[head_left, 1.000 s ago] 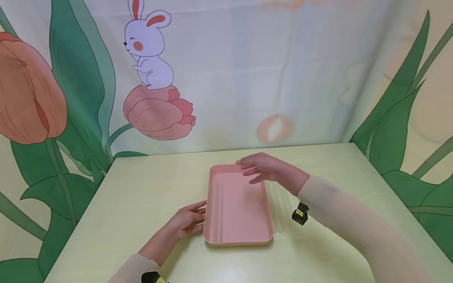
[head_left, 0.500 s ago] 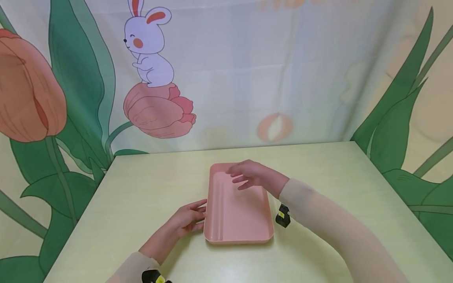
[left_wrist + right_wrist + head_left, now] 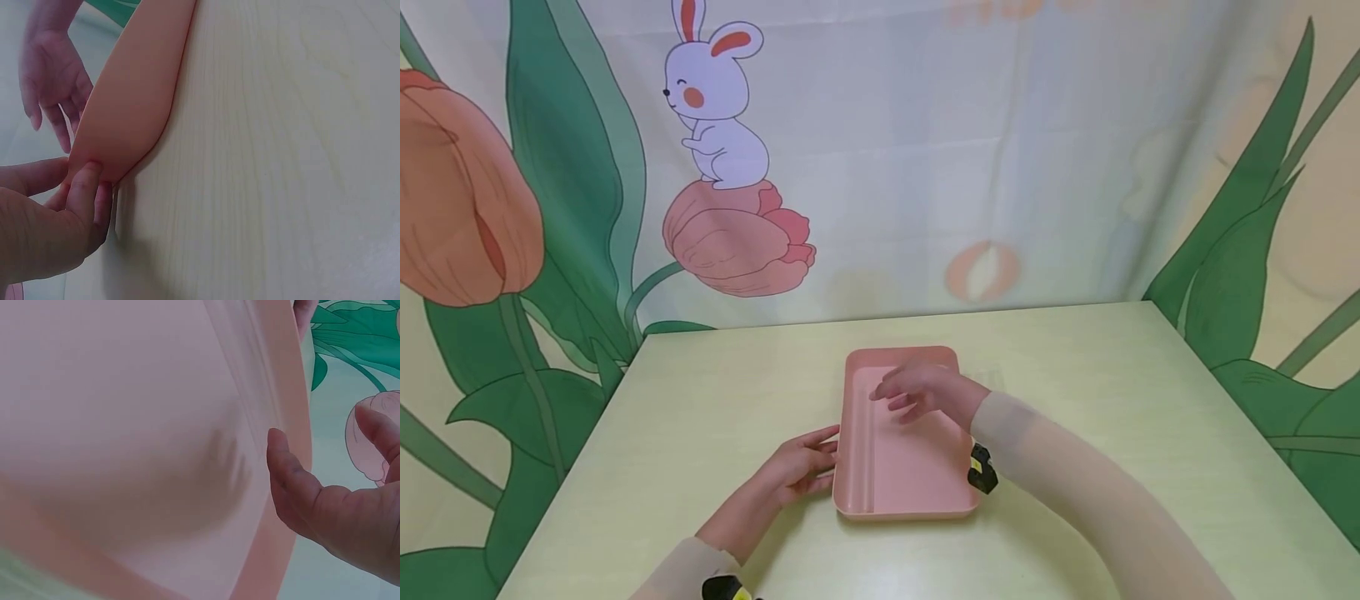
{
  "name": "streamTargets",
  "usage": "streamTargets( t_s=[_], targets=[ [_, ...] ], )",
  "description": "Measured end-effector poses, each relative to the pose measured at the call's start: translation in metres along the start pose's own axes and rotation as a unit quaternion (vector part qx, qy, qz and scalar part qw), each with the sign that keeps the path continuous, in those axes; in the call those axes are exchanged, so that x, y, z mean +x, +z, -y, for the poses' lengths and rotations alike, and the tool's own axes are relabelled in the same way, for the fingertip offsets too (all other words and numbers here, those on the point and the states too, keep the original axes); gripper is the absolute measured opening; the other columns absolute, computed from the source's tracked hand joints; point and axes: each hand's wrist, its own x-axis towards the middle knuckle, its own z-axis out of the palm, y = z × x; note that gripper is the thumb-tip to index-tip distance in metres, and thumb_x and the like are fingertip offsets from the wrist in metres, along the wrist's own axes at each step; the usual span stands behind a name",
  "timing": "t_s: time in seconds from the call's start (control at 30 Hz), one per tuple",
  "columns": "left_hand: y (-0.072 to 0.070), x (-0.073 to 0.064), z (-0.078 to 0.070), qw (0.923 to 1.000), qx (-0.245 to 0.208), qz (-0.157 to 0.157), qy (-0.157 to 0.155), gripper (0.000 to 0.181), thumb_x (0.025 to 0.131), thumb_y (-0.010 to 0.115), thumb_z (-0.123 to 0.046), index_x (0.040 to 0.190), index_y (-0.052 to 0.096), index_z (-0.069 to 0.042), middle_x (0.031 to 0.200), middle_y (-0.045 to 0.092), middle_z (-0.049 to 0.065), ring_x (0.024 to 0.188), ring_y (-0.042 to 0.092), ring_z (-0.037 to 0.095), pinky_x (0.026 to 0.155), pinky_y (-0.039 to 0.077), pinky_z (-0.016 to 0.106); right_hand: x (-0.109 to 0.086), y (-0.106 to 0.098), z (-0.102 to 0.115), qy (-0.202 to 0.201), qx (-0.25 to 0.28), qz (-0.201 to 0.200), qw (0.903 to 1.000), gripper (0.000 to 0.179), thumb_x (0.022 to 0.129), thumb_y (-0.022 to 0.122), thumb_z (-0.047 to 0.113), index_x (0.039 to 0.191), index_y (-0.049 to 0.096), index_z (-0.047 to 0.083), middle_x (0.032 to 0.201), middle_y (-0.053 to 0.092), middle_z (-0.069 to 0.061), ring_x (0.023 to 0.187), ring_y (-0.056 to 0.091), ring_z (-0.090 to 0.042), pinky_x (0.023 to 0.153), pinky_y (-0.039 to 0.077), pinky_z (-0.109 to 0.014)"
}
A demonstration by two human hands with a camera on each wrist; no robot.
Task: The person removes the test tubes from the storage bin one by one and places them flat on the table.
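A shallow pink rectangular tray point(image 3: 921, 479) lies on the table, its long side running away from me. Along the inside of its left edge run narrow, clear lengthwise strips point(image 3: 864, 454), either tubes or ridges; I cannot tell which. My left hand point(image 3: 797, 467) rests beside the tray, and in the left wrist view its fingertips point(image 3: 87, 172) touch the outer wall. Over the tray's far half hovers my right hand point(image 3: 921, 390), its fingers loosely bent with nothing between them. Its shadow falls on the tray floor in the right wrist view.
Something faint and transparent point(image 3: 991, 379) lies on the pale wooden table point(image 3: 700, 400) just right of the tray. A printed cloth point(image 3: 880, 208) with tulips and a rabbit hangs behind the table's far edge. Black wrist cameras point(image 3: 981, 469) sit at both cuffs.
My right hand has moved left and nearer to me, from the tray's far right corner to over its inside. My left hand and the tray stay in place.
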Motion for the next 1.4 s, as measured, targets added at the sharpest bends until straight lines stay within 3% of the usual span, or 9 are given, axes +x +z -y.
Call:
streamTargets(
  t_s=[0.13, 0.3, 0.4, 0.57, 0.63, 0.8, 0.87, 1.1, 1.4],
  targets=[
    [-0.001, 0.001, 0.001, 1.0, 0.0, -0.002, 0.003, 0.056, 0.1, 0.05, 0.007, 0.154, 0.043, -0.002, 0.153, 0.048, 0.029, 0.095, 0.068, 0.011, 0.079, 0.062, 0.027, 0.008, 0.007, -0.007, 0.002, -0.001, 0.0, 1.0, 0.061, 0.093, 0.072, 0.016, 0.146, 0.049, -0.004, 0.133, 0.061, -0.014, 0.116, 0.061, -0.027, 0.102, 0.058, -0.043],
    [-0.001, 0.002, 0.002, 1.0, 0.002, -0.001, 0.006, 0.055, 0.1, 0.05, 0.007, 0.154, 0.043, -0.001, 0.153, 0.048, 0.029, 0.095, 0.068, 0.012, 0.079, 0.062, 0.028, 0.012, 0.014, -0.016, -0.016, -0.017, -0.006, 0.9997, 0.027, 0.092, 0.071, 0.014, 0.113, 0.066, -0.002, 0.09, 0.056, -0.003, 0.081, 0.056, -0.016, 0.077, 0.059, -0.028],
    [-0.002, 0.002, 0.003, 1.0, 0.004, 0.001, 0.005, 0.056, 0.1, 0.051, 0.006, 0.154, 0.043, -0.001, 0.153, 0.048, 0.029, 0.096, 0.068, 0.012, 0.079, 0.062, 0.028, 0.011, 0.018, -0.022, -0.038, -0.022, -0.002, 0.999, 0.018, 0.091, 0.069, 0.014, 0.103, 0.07, 0.0, 0.092, 0.059, -0.005, 0.08, 0.056, -0.016, 0.071, 0.058, -0.025],
    [0.0, 0.004, 0.002, 1.0, 0.004, 0.0, 0.007, 0.055, 0.1, 0.05, 0.006, 0.154, 0.043, -0.001, 0.153, 0.048, 0.029, 0.096, 0.067, 0.011, 0.078, 0.062, 0.027, 0.012, 0.029, -0.024, -0.045, -0.03, -0.028, 0.9982, 0.025, 0.091, 0.069, 0.014, 0.11, 0.072, -0.002, 0.11, 0.067, -0.013, 0.089, 0.063, -0.02, 0.078, 0.062, -0.029],
    [0.0, 0.004, 0.002, 1.0, 0.003, -0.001, 0.008, 0.056, 0.1, 0.05, 0.006, 0.154, 0.043, -0.001, 0.153, 0.048, 0.029, 0.095, 0.067, 0.011, 0.078, 0.061, 0.027, 0.025, 0.035, -0.027, -0.032, -0.03, -0.056, 0.9975, 0.031, 0.089, 0.072, 0.012, 0.117, 0.067, -0.002, 0.115, 0.069, -0.016, 0.095, 0.068, -0.023, 0.079, 0.064, -0.036],
    [0.001, 0.002, 0.002, 0.9999, 0.004, 0.006, 0.01, 0.056, 0.1, 0.05, 0.007, 0.155, 0.041, 0.0, 0.153, 0.048, 0.03, 0.094, 0.066, 0.01, 0.078, 0.061, 0.027, 0.102, 0.037, -0.058, -0.02, -0.001, -0.096, 0.9952, 0.045, 0.076, 0.083, 0.006, 0.112, 0.057, -0.001, 0.102, 0.067, -0.019, 0.086, 0.071, -0.029, 0.064, 0.064, -0.046],
    [0.001, 0.002, 0.003, 0.9999, 0.005, 0.007, 0.011, 0.057, 0.1, 0.05, 0.007, 0.155, 0.04, 0.0, 0.153, 0.047, 0.03, 0.094, 0.067, 0.01, 0.078, 0.061, 0.027, 0.111, 0.038, -0.062, -0.015, 0.004, -0.103, 0.9946, 0.045, 0.075, 0.083, 0.004, 0.112, 0.057, -0.001, 0.098, 0.065, -0.019, 0.079, 0.07, -0.031, 0.065, 0.064, -0.046],
    [0.002, 0.002, 0.003, 1.0, 0.003, 0.002, 0.009, 0.056, 0.1, 0.051, 0.007, 0.154, 0.042, -0.001, 0.153, 0.047, 0.03, 0.094, 0.067, 0.01, 0.078, 0.061, 0.028, 0.037, 0.055, -0.032, -0.026, 0.016, -0.137, 0.9901, 0.044, 0.081, 0.072, -0.007, 0.12, 0.052, -0.008, 0.083, 0.052, -0.011, 0.058, 0.052, -0.016, 0.056, 0.06, -0.031],
    [0.002, 0.001, 0.003, 0.9999, 0.007, -0.007, 0.007, 0.056, 0.099, 0.051, 0.007, 0.154, 0.043, -0.001, 0.152, 0.049, 0.03, 0.096, 0.067, 0.012, 0.078, 0.062, 0.028, 0.027, 0.059, -0.026, -0.025, 0.045, -0.144, 0.9883, 0.055, 0.081, 0.072, -0.01, 0.132, 0.049, -0.008, 0.083, 0.046, -0.007, 0.057, 0.048, -0.015, 0.063, 0.062, -0.034]
  ],
)
